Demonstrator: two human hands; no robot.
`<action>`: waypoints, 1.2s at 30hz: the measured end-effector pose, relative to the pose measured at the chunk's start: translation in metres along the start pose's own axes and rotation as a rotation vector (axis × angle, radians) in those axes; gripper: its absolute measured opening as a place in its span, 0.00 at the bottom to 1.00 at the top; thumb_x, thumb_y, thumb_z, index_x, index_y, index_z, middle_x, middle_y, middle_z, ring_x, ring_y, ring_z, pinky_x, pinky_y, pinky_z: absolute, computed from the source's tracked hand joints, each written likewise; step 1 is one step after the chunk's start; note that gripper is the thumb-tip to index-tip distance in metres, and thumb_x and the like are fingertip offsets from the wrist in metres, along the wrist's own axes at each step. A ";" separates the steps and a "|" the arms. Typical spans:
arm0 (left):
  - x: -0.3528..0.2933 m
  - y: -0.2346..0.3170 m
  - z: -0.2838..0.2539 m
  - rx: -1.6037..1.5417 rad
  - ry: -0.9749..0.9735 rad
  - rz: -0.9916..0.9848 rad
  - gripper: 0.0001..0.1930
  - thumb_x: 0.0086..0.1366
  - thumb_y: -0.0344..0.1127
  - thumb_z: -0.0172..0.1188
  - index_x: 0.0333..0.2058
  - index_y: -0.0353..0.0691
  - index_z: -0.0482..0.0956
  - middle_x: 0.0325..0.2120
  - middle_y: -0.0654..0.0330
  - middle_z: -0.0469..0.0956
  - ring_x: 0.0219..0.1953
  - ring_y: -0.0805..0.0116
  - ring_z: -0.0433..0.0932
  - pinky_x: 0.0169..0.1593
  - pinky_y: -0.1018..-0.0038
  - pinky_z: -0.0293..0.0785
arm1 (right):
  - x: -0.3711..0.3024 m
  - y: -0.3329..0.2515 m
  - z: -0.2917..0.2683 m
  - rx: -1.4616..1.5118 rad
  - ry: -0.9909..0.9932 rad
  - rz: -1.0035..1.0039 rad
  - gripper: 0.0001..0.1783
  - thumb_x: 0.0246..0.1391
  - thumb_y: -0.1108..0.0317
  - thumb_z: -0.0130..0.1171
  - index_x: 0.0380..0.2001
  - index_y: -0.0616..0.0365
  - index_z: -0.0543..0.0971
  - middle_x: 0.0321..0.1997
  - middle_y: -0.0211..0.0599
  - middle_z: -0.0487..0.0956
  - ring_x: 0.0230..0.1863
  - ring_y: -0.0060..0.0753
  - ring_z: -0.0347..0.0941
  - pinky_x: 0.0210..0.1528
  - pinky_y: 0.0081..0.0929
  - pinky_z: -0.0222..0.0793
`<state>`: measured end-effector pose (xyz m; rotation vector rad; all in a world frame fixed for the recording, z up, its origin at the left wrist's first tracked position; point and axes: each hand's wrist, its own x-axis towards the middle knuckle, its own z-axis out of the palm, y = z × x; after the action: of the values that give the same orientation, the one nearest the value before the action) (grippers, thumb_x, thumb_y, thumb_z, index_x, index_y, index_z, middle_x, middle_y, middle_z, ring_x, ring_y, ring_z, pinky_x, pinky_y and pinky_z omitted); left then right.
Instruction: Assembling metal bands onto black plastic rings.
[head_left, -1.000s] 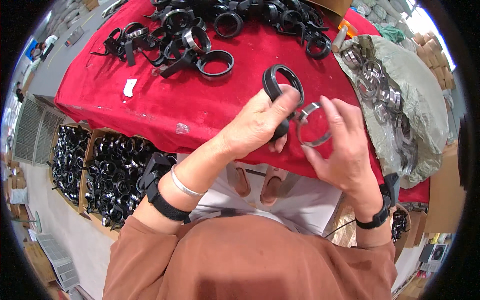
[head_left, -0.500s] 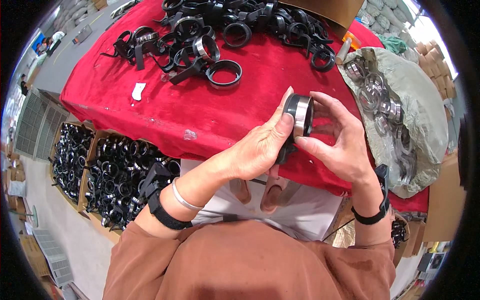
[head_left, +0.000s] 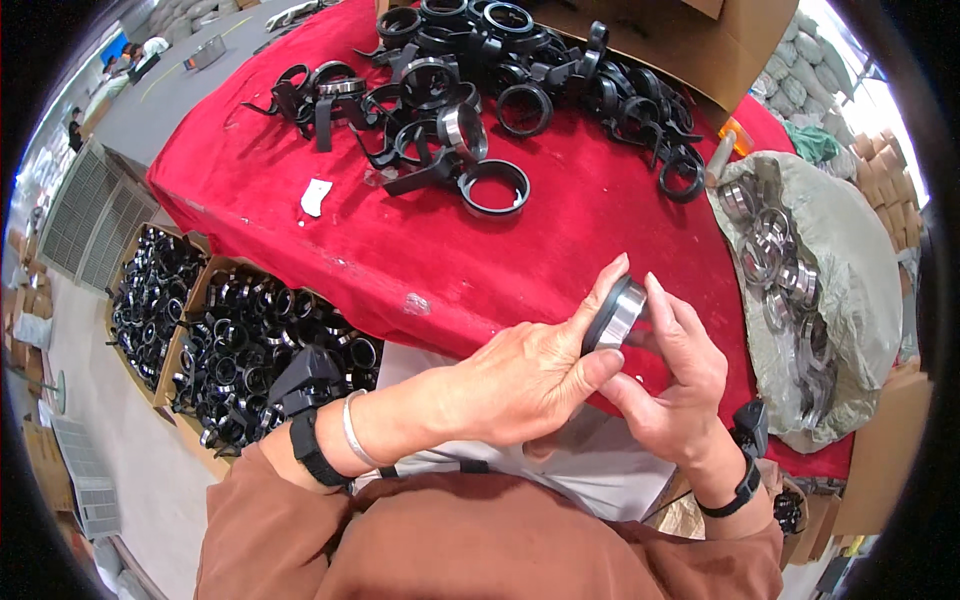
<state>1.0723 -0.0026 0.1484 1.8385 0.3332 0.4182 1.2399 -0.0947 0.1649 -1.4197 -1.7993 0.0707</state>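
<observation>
The person wears a rust-brown long-sleeved top, its sleeves pushed up the forearms. The left hand [head_left: 520, 385] has a thin silver bangle [head_left: 352, 432] and a black wristband [head_left: 305, 450] with a boxy black device. The right hand [head_left: 680, 385] has a black wristband too.

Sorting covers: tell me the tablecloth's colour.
Red, plain; the head view shows the tablecloth best.

Bare red cloth [head_left: 560, 250] between black ring pile [head_left: 470, 90] and hands.
</observation>
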 end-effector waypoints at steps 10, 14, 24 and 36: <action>0.018 -0.036 -0.095 1.090 0.261 -0.101 0.37 0.59 0.48 0.59 0.65 0.55 0.52 0.31 0.48 0.76 0.35 0.50 0.77 0.39 0.57 0.72 | 0.089 0.141 -0.019 -0.819 0.013 0.095 0.30 0.41 0.71 0.62 0.52 0.58 0.70 0.50 0.48 0.71 0.49 0.51 0.68 0.50 0.39 0.68; 0.038 -0.065 -0.125 0.866 0.472 -0.061 0.28 0.62 0.43 0.57 0.58 0.41 0.63 0.37 0.45 0.76 0.40 0.49 0.77 0.43 0.61 0.72 | 0.093 0.197 -0.045 -1.256 -0.148 -0.061 0.22 0.39 0.75 0.61 0.42 0.56 0.74 0.53 0.45 0.68 0.53 0.51 0.65 0.49 0.36 0.69; 0.076 -0.062 -0.075 1.255 0.640 0.471 0.27 0.52 0.36 0.64 0.50 0.31 0.69 0.51 0.49 0.68 0.53 0.51 0.66 0.57 0.63 0.63 | 0.055 0.135 -0.067 -0.320 0.268 0.489 0.14 0.46 0.72 0.63 0.37 0.64 0.74 0.39 0.48 0.77 0.40 0.48 0.75 0.42 0.35 0.71; 0.102 -0.055 -0.028 0.648 0.271 0.592 0.23 0.58 0.34 0.57 0.51 0.32 0.69 0.52 0.47 0.67 0.56 0.50 0.65 0.59 0.63 0.62 | -0.031 0.103 -0.036 -0.438 -0.081 -0.413 0.06 0.39 0.73 0.54 0.25 0.62 0.71 0.56 0.57 0.68 0.45 0.50 0.73 0.45 0.34 0.74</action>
<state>1.1504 0.0811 0.1151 2.5177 0.0959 1.0694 1.3431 -0.0984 0.1194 -1.3104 -2.2336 -0.5135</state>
